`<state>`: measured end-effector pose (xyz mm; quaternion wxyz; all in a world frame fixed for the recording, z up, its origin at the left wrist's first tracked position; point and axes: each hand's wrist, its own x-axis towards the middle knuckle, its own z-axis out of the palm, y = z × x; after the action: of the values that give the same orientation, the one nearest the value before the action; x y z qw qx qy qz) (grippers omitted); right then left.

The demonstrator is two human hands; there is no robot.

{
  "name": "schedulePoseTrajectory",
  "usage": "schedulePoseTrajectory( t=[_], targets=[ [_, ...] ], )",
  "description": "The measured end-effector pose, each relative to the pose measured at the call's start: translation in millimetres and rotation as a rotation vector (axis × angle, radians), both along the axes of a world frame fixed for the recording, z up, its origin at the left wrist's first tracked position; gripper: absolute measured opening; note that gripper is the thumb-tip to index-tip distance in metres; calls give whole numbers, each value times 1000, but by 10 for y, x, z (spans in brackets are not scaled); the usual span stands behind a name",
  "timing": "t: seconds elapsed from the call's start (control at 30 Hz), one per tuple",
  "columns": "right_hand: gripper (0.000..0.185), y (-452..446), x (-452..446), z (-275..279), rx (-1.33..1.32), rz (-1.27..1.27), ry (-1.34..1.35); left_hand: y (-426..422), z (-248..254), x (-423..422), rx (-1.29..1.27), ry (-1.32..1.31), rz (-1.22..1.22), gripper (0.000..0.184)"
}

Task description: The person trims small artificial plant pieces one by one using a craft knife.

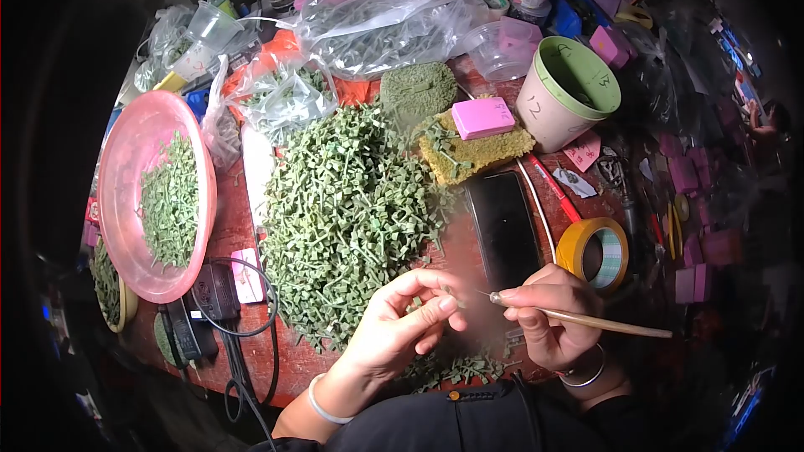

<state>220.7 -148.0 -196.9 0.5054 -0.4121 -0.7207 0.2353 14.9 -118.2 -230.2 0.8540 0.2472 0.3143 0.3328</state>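
My right hand grips a slim wooden-handled needle tool, held like a pen, its thin tip pointing left toward my other hand. My left hand is closed in a pinch, thumb against fingers; a tiny greenish bit seems to be at the fingertips, too small to name. The two hands are a short gap apart, above the near edge of the table. Just beyond my left hand rises a large heap of small green cut pieces. More such pieces lie scattered below my hands.
A pink basin with green pieces stands tilted at left, near black cables. To the right are a black phone, yellow tape and a green-lined bucket. A pink box rests on a yellow sponge. Plastic bags lie behind.
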Motion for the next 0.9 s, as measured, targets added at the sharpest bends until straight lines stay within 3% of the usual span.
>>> schedulePoseTrajectory(
  t=[0.27,0.53,0.9],
  targets=[
    [14,30,11,-15,43,-21,-16,-8,23,10,15,89,3,18],
    [16,44,5,-14,7,17,-4,42,1,-36,-230,-215,-19,18],
    [18,81,-58,-62,57,79,-53,34,-19,-28,-239,-248,-32,16]
  ],
)
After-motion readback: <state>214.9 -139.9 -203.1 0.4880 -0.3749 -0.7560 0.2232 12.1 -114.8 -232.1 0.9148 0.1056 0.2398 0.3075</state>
